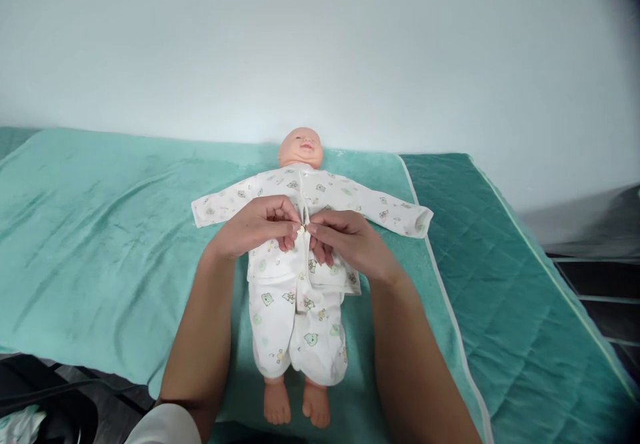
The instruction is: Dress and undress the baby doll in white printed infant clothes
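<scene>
A baby doll lies on its back, head toward the wall, feet toward me. It wears a white printed jacket with the sleeves spread wide, and matching pants. Over the doll's chest, my left hand pinches one front edge of the jacket between thumb and forefinger. My right hand pinches the facing edge, its fingertips nearly meeting the left ones. The jacket front gaps slightly above my fingers. Whatever fastener sits between the fingertips is too small to make out.
Under the doll is a light green blanket, with a darker quilted cover to the right. A white wall rises behind. At lower left stands a black bin-like container with patterned cloth in it; a metal rack is at right.
</scene>
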Available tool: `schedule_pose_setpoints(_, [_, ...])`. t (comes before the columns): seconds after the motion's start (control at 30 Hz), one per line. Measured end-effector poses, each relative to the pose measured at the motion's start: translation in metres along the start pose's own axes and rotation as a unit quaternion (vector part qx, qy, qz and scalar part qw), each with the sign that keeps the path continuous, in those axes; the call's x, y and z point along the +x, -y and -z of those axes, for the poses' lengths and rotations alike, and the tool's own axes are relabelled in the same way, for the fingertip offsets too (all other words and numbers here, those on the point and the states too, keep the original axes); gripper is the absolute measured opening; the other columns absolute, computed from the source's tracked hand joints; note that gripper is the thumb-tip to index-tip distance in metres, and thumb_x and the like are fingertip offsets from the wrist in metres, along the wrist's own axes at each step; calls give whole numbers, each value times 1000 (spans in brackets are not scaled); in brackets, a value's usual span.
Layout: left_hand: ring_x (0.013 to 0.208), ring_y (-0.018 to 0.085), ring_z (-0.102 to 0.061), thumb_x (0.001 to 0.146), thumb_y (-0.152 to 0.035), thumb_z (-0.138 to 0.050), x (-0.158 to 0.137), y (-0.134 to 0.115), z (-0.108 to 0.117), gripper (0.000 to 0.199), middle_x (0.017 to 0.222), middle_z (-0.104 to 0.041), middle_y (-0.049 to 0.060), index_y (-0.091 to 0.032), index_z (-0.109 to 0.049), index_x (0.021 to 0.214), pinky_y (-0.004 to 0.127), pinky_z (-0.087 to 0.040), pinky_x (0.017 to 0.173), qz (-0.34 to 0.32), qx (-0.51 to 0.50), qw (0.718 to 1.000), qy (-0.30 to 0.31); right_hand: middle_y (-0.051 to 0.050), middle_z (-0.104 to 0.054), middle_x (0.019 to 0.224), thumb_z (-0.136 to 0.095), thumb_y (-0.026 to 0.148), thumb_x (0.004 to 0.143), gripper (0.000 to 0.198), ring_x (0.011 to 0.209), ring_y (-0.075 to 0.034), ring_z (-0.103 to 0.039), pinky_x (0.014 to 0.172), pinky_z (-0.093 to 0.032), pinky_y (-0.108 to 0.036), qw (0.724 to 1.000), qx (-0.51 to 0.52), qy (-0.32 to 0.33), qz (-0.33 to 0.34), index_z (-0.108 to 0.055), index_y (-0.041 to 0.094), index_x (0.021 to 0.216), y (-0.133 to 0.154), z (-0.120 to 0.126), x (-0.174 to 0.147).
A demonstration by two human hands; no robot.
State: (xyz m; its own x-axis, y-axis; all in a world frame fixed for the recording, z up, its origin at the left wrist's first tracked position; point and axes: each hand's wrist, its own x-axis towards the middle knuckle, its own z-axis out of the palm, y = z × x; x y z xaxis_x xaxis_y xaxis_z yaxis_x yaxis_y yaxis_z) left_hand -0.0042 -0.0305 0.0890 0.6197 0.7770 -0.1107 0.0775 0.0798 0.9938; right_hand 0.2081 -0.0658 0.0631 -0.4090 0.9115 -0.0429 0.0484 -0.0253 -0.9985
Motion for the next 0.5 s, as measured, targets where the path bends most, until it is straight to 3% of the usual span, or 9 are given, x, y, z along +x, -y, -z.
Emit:
schedule_pose_setpoints(0.27, [63,10,-67,85,-14,-68,2,2,0,4,68,-69,0,-15,-64,84,21,-57,60,5,11,1000,1,-2,-65,60,-62,44,98,38,51,-10,-59,51,-49,-20,1000,-15,20,-12,-66,15,75,4,2,-1])
schedule_pose_setpoints(0.5, [65,9,-66,87,-19,-71,0,3,0,7,73,-70,1,-14,-66,84,21,-57,62,7,23,1000,3,-5,-75,85,-74,40,92,25,62,-13,-69,54,-55,-22,998,45,28,-21,-63,17,91,1,3,0])
